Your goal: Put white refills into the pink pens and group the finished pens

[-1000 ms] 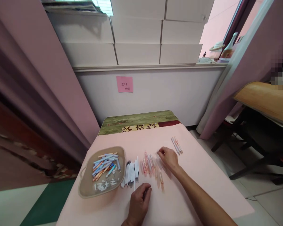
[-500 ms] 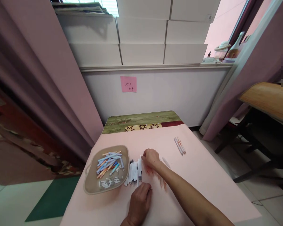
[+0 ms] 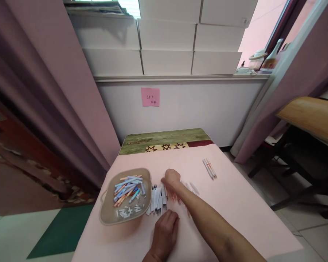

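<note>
Your right hand (image 3: 171, 179) reaches to the upper ends of the white refills (image 3: 157, 201), its fingers bent and close together; you can't tell from here whether they pinch one. Your left hand (image 3: 165, 229) rests half curled on the pink-covered worktop (image 3: 248, 214), just below the refills' dark tips, and its grip is hidden too. The refills lie side by side between the beige basket (image 3: 104, 219) and your right forearm, which partly covers the clear barrels (image 3: 194, 188). Slim pens (image 3: 209, 169) lie together farther right. The basket holds blue and orange tubes (image 3: 129, 185) and small white pieces (image 3: 129, 211).
</note>
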Demonstrator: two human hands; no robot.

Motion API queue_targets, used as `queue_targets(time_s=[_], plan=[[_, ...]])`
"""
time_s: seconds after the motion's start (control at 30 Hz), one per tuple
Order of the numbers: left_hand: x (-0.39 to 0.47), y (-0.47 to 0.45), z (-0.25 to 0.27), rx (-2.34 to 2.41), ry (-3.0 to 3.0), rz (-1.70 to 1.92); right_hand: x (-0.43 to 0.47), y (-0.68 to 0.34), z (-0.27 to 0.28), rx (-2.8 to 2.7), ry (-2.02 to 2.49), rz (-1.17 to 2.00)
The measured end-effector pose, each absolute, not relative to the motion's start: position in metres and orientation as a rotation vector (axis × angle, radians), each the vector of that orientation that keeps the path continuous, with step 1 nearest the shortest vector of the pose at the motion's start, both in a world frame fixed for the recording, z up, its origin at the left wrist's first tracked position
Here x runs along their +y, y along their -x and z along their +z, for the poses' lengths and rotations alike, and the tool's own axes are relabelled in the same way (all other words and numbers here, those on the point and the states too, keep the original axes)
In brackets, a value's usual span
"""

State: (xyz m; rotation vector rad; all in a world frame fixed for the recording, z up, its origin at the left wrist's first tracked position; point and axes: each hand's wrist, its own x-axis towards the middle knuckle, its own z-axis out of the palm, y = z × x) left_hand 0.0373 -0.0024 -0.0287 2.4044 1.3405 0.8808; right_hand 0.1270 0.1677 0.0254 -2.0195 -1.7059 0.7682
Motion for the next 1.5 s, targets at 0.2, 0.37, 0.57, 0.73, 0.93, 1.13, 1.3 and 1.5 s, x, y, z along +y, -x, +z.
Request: queue_targets(time_s=[0.2, 0.37, 0.57, 0.73, 0.93, 1.13, 1.3, 1.5], plan=[[-0.003, -0.036, -0.023, 1.328, -2.368, 0.879, 0.171, -0.204, 0.029, -1.266, 1.674, 0.894], [-0.002, -0.037, -0.02, 1.311, -2.33, 0.859, 0.145, -0.275, 0.002, -0.859, 1.44, 0.971], [-0.004, -0.039, -0.023, 1.294, -2.301, 0.871, 0.108, -0.301, -0.034, -0.637, 1.208, 1.001], [0.008, -0.047, -0.013, 1.393, -2.146, 0.953, 0.095, -0.296, -0.046, -0.608, 1.101, 1.017], [0.041, -0.065, -0.005, 1.526, -1.868, 1.059, 0.087, -0.288, -0.051, -0.634, 1.041, 0.955], [0.057, -0.078, -0.012, 1.593, -1.95, 0.99, 0.084, -0.286, -0.048, -0.689, 1.027, 0.931], [0.059, -0.085, -0.006, 1.717, -2.037, 0.688, 0.085, -0.284, -0.045, -0.715, 1.04, 0.918], [0.063, -0.089, 0.001, 1.699, -2.088, 0.554, 0.085, -0.284, -0.044, -0.737, 1.062, 0.906]])
